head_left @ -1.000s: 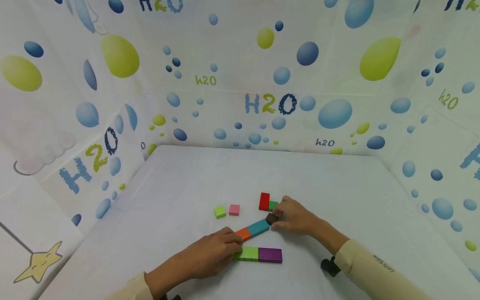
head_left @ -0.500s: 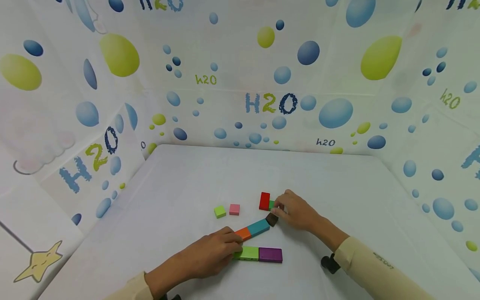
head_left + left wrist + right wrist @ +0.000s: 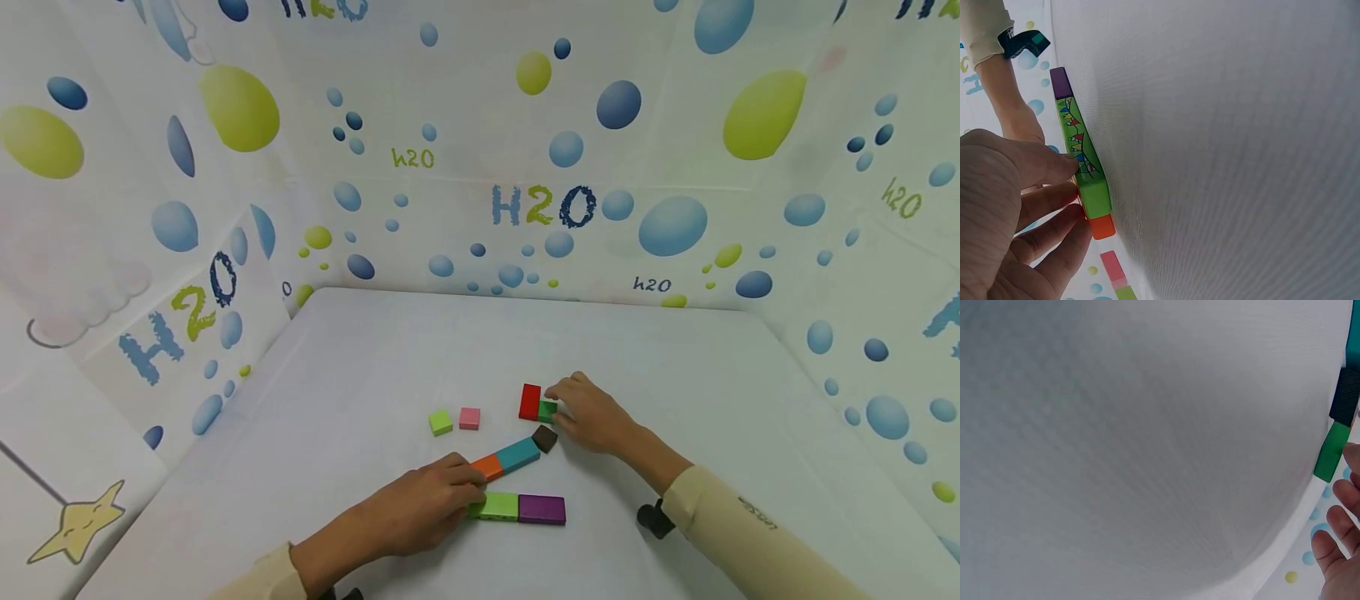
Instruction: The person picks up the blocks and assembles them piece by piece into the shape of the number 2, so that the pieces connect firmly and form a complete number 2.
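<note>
Reaching spread right hand to green block, apparently unplaced; bracing joined orange-teal row with left hand, unclear whether gripping.

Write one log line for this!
left hand: touching long lime block; right hand: at green block; red block: beside green block; pink block: untouched

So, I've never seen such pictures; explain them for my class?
No machine: a person works bare-handed. The wide picture is taken from the head, the others from the wrists. On the white surface lie rectangular blocks, material unclear: small lime-green block, pink block, red block, green block, dark brown block, teal block, orange block, long lime-green block and purple block. The left hand touches the long lime-green and orange blocks, grip unclear; the right hand is at the green block, seemingly holding nothing.
</note>
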Demonstrator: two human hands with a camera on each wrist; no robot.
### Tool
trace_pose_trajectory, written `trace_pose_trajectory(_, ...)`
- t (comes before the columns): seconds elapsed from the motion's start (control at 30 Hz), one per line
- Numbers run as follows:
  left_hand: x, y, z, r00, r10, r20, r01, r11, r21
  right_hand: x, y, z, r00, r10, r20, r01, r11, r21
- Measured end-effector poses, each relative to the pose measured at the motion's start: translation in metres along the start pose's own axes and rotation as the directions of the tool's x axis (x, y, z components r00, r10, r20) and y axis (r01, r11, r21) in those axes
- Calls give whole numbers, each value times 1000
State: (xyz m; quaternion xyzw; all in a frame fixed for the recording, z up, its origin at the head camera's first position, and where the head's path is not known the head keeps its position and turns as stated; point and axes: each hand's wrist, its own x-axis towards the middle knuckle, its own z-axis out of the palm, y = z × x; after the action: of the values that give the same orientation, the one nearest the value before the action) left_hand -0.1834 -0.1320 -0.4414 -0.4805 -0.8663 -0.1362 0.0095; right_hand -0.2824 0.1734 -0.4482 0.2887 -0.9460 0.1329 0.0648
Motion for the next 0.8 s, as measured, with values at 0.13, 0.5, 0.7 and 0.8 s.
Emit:
trace_pose_trajectory(0.13,0,0,0,1000,1,3,-1,1000,-2,1,-1,0,1000,7,25,-7,1000,4)
trace_pose_trajectory(0.5,0,-1,0,1000,10,-4,-10,1000,-5,3,-2,1,998,8,65,-5,999,-48)
trace_pose_trajectory(0.7,-1,-1,0,1000,17,-16,-17,1000,-2,3,-3,2,997,19,79,-14,998,-62)
trace_pose_trajectory(0.8,-1,-1,0,1000,21,-20,-21,1000,-5,4,-3,4,996,24,81,-19,998,-58)
